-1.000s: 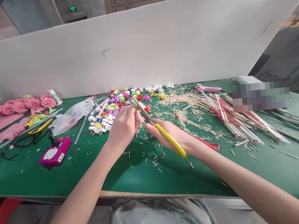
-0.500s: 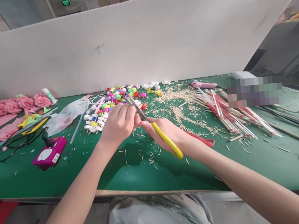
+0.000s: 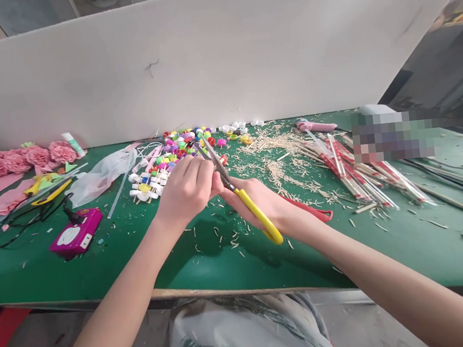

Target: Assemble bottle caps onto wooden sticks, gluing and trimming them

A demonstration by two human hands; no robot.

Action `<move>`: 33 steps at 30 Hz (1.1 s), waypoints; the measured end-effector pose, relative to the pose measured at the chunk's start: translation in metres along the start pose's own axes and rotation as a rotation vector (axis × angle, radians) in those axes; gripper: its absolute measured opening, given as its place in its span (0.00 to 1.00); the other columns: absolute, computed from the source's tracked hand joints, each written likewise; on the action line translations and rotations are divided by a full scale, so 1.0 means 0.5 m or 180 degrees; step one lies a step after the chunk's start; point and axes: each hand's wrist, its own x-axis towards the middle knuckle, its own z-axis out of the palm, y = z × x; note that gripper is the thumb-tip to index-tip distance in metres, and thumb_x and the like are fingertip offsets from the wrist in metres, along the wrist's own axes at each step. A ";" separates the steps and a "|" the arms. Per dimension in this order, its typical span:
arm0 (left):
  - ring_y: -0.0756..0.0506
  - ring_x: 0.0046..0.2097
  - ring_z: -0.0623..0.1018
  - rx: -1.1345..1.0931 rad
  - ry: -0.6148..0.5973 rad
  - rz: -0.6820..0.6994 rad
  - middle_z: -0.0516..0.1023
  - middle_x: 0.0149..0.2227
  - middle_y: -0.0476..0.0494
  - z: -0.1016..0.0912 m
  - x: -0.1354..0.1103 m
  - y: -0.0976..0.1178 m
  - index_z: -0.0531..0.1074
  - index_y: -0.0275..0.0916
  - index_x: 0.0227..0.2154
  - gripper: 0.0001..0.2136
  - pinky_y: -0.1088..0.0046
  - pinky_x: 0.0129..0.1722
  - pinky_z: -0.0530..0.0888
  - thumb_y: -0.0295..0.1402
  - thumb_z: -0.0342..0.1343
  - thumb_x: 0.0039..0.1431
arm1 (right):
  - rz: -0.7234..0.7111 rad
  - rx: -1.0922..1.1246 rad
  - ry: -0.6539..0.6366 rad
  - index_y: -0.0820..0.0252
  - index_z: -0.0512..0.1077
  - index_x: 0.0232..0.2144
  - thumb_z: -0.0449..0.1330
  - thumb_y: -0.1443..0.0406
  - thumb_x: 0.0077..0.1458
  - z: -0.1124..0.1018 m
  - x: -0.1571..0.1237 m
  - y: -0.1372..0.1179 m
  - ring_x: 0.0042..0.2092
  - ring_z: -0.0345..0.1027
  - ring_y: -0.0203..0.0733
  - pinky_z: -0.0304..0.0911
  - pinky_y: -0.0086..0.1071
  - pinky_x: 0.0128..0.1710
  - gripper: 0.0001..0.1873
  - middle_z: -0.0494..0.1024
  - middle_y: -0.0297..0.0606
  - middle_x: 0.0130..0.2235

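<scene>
green table (image 3: 40, 273) strewn with wood shavings (image 3: 276, 172), bottle caps (image 3: 172, 157), wrapped chopsticks (image 3: 359, 180).

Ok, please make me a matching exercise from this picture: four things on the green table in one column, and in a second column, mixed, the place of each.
Things:
1. yellow-handled scissors
2. pink paper flowers
3. magenta device
4. red-and-white wrapped sticks

Places:
A. far left, against the white board
B. right of the hands, in a loose pile
C. in the right hand, blades near the left hand
D. near left, with a black cord

Pairs: 1-C, 2-A, 3-D, 4-B
</scene>
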 end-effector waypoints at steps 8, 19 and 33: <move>0.47 0.27 0.68 0.0081 0.0074 0.0269 0.65 0.23 0.47 0.006 0.000 0.018 0.60 0.41 0.26 0.10 0.68 0.29 0.67 0.28 0.40 0.63 | 0.0138 0.0111 0.0546 0.55 0.50 0.19 0.37 0.41 0.58 0.013 -0.005 0.005 0.21 0.41 0.32 0.44 0.31 0.22 0.29 0.55 0.30 0.17; 0.48 0.29 0.70 -0.0487 -0.0240 -0.0517 0.68 0.25 0.47 0.028 -0.014 0.005 0.61 0.41 0.28 0.13 0.71 0.29 0.68 0.29 0.35 0.67 | 0.1250 -0.0052 0.0725 0.55 0.54 0.14 0.48 0.40 0.55 -0.043 0.031 0.039 0.18 0.49 0.33 0.49 0.32 0.22 0.32 0.59 0.33 0.14; 0.46 0.40 0.72 -0.1530 -0.0937 -0.0746 0.72 0.37 0.42 0.035 -0.023 0.003 0.61 0.39 0.39 0.06 0.69 0.38 0.71 0.35 0.44 0.65 | 0.2068 -0.1603 0.0484 0.66 0.72 0.40 0.53 0.57 0.57 -0.120 0.051 0.168 0.36 0.69 0.47 0.57 0.34 0.29 0.18 0.77 0.54 0.39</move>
